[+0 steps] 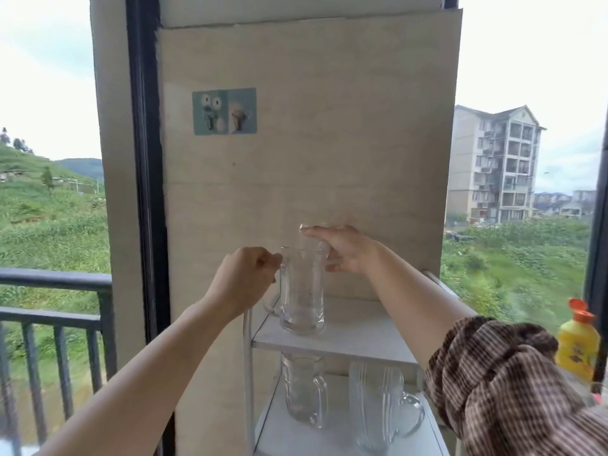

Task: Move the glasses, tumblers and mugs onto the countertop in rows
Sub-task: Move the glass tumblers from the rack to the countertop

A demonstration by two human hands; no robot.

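A tall clear glass mug [302, 291] stands on the top shelf of a white rack [355, 337]. My left hand [243, 278] is closed around its handle on the left side. My right hand [342, 251] grips a second clear glass [312, 240] just behind the mug, held slightly above the shelf. On the shelf below stand two more clear glass mugs, one at the left [304, 391] and a ribbed one at the right [381, 406].
The rack stands against a beige wall panel [329, 143] with two sticker hooks [224, 111]. A yellow bottle with an orange cap [577, 343] stands at the right. A dark window frame [148, 192] and balcony railing [56, 311] lie to the left.
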